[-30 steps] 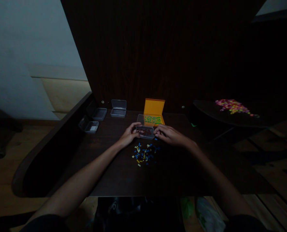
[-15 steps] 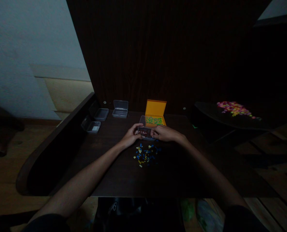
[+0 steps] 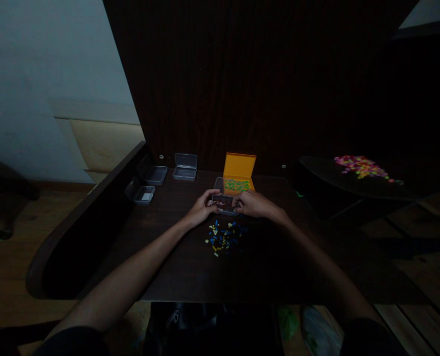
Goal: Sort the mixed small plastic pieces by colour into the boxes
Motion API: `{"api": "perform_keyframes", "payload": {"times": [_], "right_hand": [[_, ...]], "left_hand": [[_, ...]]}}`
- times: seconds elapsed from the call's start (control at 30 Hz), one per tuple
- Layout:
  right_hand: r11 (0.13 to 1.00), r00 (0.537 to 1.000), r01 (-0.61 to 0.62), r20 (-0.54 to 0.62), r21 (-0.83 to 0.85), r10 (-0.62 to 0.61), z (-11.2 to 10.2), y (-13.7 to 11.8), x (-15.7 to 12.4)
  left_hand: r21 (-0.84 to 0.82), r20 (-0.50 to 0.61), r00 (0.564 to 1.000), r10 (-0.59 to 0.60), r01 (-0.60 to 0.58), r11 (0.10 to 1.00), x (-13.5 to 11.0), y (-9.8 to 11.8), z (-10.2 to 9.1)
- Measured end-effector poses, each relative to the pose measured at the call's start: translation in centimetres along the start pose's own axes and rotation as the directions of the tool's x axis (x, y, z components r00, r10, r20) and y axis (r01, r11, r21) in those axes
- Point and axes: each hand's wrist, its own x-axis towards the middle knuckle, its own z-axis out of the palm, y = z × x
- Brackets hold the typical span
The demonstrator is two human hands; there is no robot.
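Left grip (image 3: pixel 201 208) holds a clear box (image 3: pixel 227 213); right grip (image 3: pixel 256 204), its hold too dim to tell, meets it, loose bricks (image 3: pixel 223 238) near both.

Your dark wooden tabletop (image 3: pixel 190 279) carries a loose scatter of small blue, yellow and cream toy bricks (image 3: pixel 223 241) near its middle. Beyond them you have an open orange-yellow case (image 3: pixel 240 164), its lid raised. Towards the far left sit three opened clear plastic boxes (image 3: pixel 185 172). Whether the clear lidded box (image 3: pixel 227 211) before the case touches the wood, you cannot tell. To your right, a dark side shelf (image 3: pixel 322 170) bears a heap of tiny pink and yellow pieces (image 3: pixel 364 167).
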Motion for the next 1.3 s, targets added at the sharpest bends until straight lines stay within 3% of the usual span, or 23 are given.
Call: {"api": "perform_keyframes", "payload": {"times": [0.7, 1.3], "right_hand": [[0.995, 0.997, -0.077, -0.026, -0.057, 0.075, 0.0, -0.5, 0.6], [0.995, 0.999, -0.036, -0.034, -0.095, 0.033, -0.1, -0.8, 0.4]], "left_hand": [[-0.051, -0.02, 1.0, -0.011, 0.01, 0.999, -0.1, 0.4, 0.2], [-0.048, -0.008, 1.0, -0.006, 0.005, 0.999, -0.2, 0.4, 0.3]]}}
